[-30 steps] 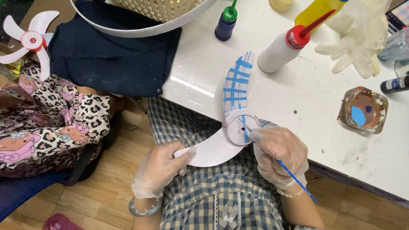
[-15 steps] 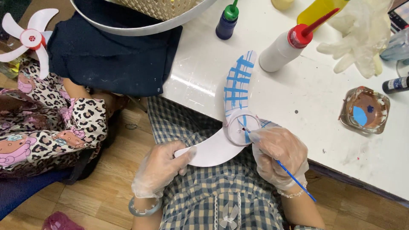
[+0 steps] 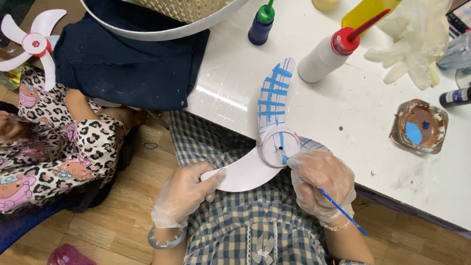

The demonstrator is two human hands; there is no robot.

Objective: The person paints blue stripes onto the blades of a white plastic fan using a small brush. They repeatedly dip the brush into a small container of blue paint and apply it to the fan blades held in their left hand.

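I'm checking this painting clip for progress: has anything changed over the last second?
Almost nothing. The right gloved hand still holds the thin blue paintbrush at the round hub of the white plastic fan blade with blue painted stripes, and the left gloved hand still grips the unpainted blade tip. The red-capped white squeeze bottle and the small paint dish stayed put.
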